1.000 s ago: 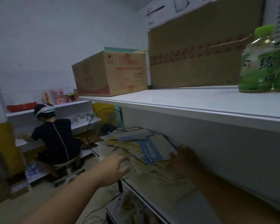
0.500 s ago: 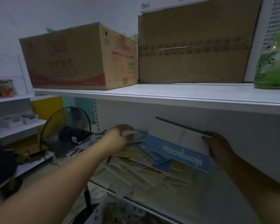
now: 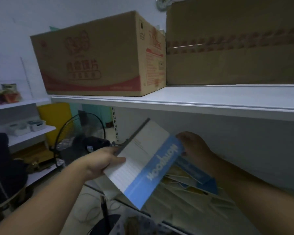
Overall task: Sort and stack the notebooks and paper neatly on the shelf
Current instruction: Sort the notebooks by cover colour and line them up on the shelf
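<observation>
A white notebook with a blue band and a dark spine (image 3: pixel 143 160) is lifted above the lower shelf (image 3: pixel 210 216), tilted. My left hand (image 3: pixel 102 160) grips its left edge. My right hand (image 3: pixel 192 146) holds its far right corner. Beneath and to the right, a loose pile of notebooks and papers (image 3: pixel 190 182), blue, yellow and pale, lies scattered on the dim lower shelf.
The white upper shelf board (image 3: pixel 176 100) hangs close overhead, carrying a printed cardboard box (image 3: pixel 98 60) and a larger plain box (image 3: pixel 234 44). A black floor fan (image 3: pixel 80 138) stands left of the shelf. More white shelves (image 3: pixel 20 102) with small items line the far left wall.
The notebook came up from the pile in my right hand and swung leftward; my left hand left the pile and took hold of the notebook's left edge. The view shifted right and closer.
</observation>
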The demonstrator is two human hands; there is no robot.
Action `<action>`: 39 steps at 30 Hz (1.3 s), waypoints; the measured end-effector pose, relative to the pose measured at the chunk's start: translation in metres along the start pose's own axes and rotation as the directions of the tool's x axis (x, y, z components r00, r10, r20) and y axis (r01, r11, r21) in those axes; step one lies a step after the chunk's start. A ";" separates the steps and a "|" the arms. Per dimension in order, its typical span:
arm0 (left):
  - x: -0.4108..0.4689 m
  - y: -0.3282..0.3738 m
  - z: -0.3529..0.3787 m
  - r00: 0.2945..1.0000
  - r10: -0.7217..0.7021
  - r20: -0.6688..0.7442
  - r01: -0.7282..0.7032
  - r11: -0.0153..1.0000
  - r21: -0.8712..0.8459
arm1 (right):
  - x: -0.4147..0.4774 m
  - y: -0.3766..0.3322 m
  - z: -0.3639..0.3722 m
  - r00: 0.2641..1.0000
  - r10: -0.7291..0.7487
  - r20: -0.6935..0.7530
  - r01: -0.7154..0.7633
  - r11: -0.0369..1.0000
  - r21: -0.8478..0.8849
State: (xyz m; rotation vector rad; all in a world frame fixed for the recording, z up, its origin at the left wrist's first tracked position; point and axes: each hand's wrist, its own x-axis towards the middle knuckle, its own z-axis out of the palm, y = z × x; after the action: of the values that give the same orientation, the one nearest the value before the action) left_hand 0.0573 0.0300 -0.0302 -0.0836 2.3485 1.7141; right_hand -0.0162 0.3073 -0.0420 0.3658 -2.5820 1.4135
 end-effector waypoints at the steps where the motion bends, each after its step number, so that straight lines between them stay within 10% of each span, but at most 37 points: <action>1: 0.000 -0.006 -0.012 0.997 -0.004 -0.076 -0.002 0.996 -0.084 | 0.005 0.000 0.008 0.998 -0.057 0.036 0.062 0.987 -0.148; 10: 0.010 -0.038 -0.073 0.950 -0.089 -0.301 -0.039 0.918 -0.394 | 0.024 -0.003 0.081 0.827 -0.055 0.560 0.316 0.869 -0.381; 14: 0.020 -0.045 -0.090 0.942 -0.162 -0.294 0.049 0.932 -0.359 | 0.024 -0.003 0.076 0.883 -0.093 0.460 0.291 0.878 -0.380; 17: 0.032 -0.042 -0.106 0.936 -0.190 -0.295 0.089 0.942 -0.324 | 0.019 -0.002 0.073 0.938 -0.340 0.061 0.338 0.863 -0.377; 19: 0.047 -0.043 -0.115 0.963 -0.149 -0.223 0.080 0.953 -0.292 | 0.016 -0.004 0.073 0.845 -0.513 -0.150 0.440 0.826 -0.352; 24: 0.079 -0.047 -0.118 0.999 -0.040 0.026 0.047 0.928 -0.370 | 0.013 -0.028 0.114 0.627 -0.768 0.133 0.656 0.428 -0.621; 28: 0.095 -0.059 -0.121 0.985 0.045 0.165 0.016 0.937 -0.349 | 0.003 -0.044 0.159 0.668 -0.687 0.286 0.725 0.514 -0.459; 32: 0.109 -0.071 -0.139 0.982 0.085 0.166 -0.010 0.913 -0.407 | -0.008 -0.050 0.166 0.985 -0.111 0.128 0.162 0.846 -0.508; 34: 0.118 -0.076 -0.150 0.982 0.086 0.166 0.002 0.885 -0.465 | -0.008 -0.056 0.167 0.972 0.177 0.157 -0.042 0.782 -0.621; 39: 0.127 -0.085 -0.167 0.983 0.088 0.159 0.002 0.868 -0.496 | -0.009 -0.077 0.171 0.942 0.310 0.133 -0.136 0.711 -0.690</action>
State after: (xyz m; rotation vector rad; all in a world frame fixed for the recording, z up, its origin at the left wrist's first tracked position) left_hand -0.0764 -0.1431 -0.0898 0.0360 1.7471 2.2071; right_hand 0.0090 0.1243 -0.0736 0.1053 -3.1918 0.3823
